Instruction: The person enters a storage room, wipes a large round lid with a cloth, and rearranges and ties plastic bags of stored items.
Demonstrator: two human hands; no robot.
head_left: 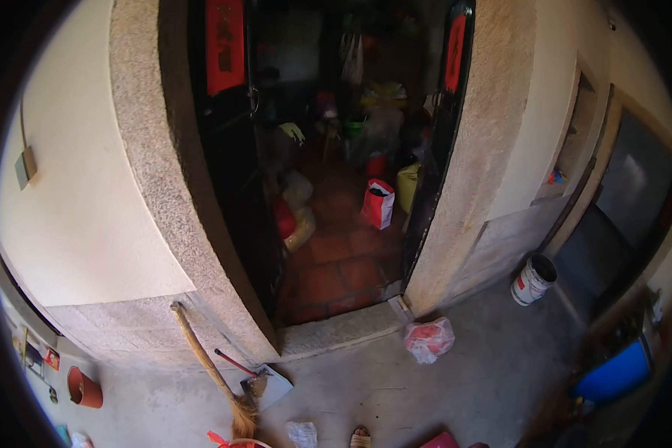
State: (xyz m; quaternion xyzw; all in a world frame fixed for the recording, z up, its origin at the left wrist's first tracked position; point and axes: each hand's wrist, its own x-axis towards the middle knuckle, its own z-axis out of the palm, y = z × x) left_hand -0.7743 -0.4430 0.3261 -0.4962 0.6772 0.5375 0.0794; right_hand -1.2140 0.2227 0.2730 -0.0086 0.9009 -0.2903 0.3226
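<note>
Neither of my hands shows in the head view. A straw broom (205, 351) leans against the stone doorframe, its bristles down on the concrete floor. Beside it lies a dustpan (275, 388) with a dark red handle and brown debris on it. A clear plastic bag with something red inside (429, 340) sits on the floor by the right end of the stone threshold (343, 332). At the bottom edge a foot in a sandal (361, 437) is partly visible, near a crumpled clear plastic bag (302, 433).
Dark double doors (235, 149) stand open onto a dim, tiled room. Inside are a red-and-white bag (378, 204) and a yellow sack (408, 187). Outside, a white bucket (534, 280) and blue container (612, 373) stand right; a reddish-brown bucket (88, 390) is left.
</note>
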